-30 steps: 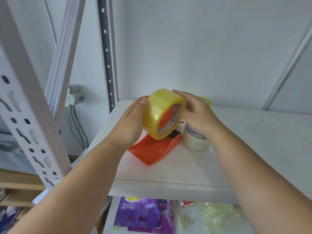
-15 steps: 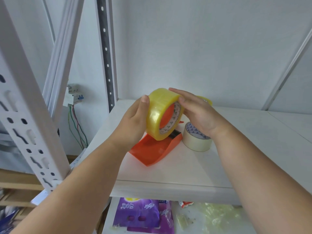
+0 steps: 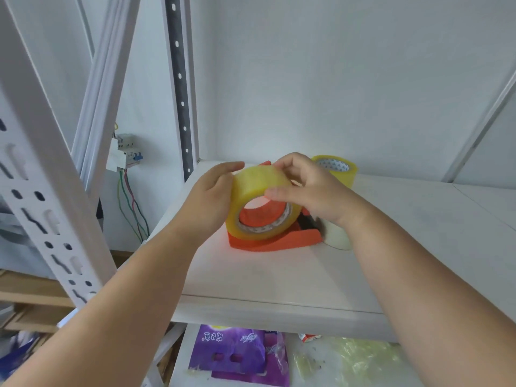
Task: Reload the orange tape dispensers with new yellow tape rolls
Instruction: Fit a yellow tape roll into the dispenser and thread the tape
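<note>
Since half a second earlier, both hands have lowered the yellow tape roll (image 3: 262,202) and turned it so its open core faces the viewer, with orange plastic now visible through the hole. The roll stands on edge over the orange tape dispenser (image 3: 275,241), which rests on the white shelf (image 3: 279,277); whether the core is fully seated on the hub cannot be determined.

The left hand (image 3: 209,202) presses the roll's left side with fingers flat against it. The right hand (image 3: 312,191) grips the top and right edge, thumb laid across the outer wrap.

Probable faults from this position:
- Misaligned core: pressing down off-axis would jam the roll against the dispenser's side wall.
- Dispenser slip: nothing pins the base, so sideways force could push it into the pale tape roll (image 3: 335,236) touching its right end.
- Contact with the dark cutter area (image 3: 307,222) near the right wrist.

A second yellow roll (image 3: 335,166) waits behind.
</note>
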Motion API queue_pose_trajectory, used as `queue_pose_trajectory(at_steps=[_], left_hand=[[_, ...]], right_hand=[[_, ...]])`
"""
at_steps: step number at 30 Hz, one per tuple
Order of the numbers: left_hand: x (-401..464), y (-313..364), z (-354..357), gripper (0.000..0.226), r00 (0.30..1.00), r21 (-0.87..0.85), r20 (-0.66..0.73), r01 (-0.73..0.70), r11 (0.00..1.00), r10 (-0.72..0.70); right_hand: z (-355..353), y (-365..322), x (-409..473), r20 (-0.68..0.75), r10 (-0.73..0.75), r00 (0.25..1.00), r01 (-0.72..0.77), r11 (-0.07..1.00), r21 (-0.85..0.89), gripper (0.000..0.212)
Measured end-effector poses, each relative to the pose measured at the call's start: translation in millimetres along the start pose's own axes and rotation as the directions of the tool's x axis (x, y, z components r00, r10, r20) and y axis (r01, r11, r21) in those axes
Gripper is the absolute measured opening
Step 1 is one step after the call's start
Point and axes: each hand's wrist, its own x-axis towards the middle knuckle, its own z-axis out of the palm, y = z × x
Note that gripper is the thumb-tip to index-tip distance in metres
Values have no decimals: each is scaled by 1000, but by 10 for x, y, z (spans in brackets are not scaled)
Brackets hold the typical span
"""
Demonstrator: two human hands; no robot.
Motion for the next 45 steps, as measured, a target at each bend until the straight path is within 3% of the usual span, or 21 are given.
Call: queue_pose_trajectory(at_steps=[3, 10, 14, 18, 23, 29, 32, 40, 45], left_hand=[[-8, -14, 24, 37, 996, -2, -57, 66, 998, -66], [-65, 157, 118, 36, 994, 123, 24, -104, 987, 102], [-21, 110, 196, 36, 981, 269, 1, -186, 945, 193], [49, 54, 138, 28, 992, 259, -25, -115, 959, 126], [114, 163, 76, 40, 984, 323, -64, -140, 936, 169], [131, 296, 205, 41, 982, 379, 62, -188, 906, 178], [128, 273, 229, 32, 974, 519, 96, -225, 824, 205], [122, 237, 204, 25, 975, 598, 75, -211, 773, 208], [80, 312, 297, 24, 954, 612, 138, -293, 735, 265]], right_hand=[[87, -11, 11, -48, -8, 999, 0, 987, -162, 46], [117, -119, 7, -92, -25, 995, -6, 945, -326, 53], [31, -93, -51, -53, -3, 999, -15, 941, -338, 55], [-163, 1, -207, -124, 21, 992, -46, 979, -200, 33], [-255, 123, -396, -105, 75, 992, -101, 959, -264, 28], [-247, 155, -457, -97, 89, 991, -115, 946, -303, 29], [-246, 173, -474, -94, 91, 991, -118, 931, -346, 29], [-227, 126, -482, -65, 49, 997, -66, 954, -293, 35], [-158, 69, -418, -148, 13, 989, -67, 928, -368, 18]])
